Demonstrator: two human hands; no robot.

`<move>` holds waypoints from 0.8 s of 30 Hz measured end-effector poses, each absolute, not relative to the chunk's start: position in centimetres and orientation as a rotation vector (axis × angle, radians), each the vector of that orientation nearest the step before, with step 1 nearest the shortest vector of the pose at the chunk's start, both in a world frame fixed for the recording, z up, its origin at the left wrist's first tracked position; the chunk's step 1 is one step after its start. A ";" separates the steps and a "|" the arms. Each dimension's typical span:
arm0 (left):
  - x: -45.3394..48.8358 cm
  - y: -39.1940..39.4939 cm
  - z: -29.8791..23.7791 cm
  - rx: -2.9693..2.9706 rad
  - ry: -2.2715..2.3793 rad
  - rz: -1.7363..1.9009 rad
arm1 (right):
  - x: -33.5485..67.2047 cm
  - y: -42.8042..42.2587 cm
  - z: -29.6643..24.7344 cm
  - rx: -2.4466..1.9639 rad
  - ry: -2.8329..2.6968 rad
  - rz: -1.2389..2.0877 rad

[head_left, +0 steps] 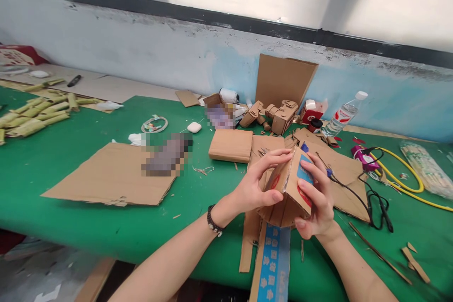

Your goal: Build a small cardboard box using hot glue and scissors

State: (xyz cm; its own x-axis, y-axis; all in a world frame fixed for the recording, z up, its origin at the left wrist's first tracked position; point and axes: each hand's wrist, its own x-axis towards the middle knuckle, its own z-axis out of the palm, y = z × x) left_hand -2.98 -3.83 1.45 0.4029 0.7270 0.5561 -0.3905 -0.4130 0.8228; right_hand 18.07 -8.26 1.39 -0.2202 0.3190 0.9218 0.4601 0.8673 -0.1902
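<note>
Both of my hands hold a small cardboard box shape [288, 188] with red and blue print, lifted a little above the green table [53, 160]. My left hand [256, 184] grips its left side, fingers curled over the top edge and thumb on the front face. My right hand [316, 198] clasps its right side, fingers pressed against the printed face. A bead bracelet [213, 221] circles my left wrist. Under my hands lie cardboard strips, one with blue print [272, 259], hanging over the table's front edge.
A large flat cardboard sheet [106, 174] lies to the left, a folded cardboard block [230, 145] and cardboard models [279, 115] behind. Scissors [380, 205], a pink tool with cable [363, 156], a yellow cord [410, 177], a water bottle [345, 115] and bamboo sticks [424, 167] sit right. Green leaf bundles [35, 115] lie far left.
</note>
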 end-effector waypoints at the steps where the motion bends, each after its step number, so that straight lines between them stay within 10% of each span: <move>1: -2.9 -3.8 1.4 1.551 0.305 1.276 | 18.0 -8.3 1.3 -0.591 -1.831 -0.145; 24: -2.9 -4.0 1.7 1.511 0.303 1.281 | 18.2 -8.1 1.7 -0.591 -1.842 -0.157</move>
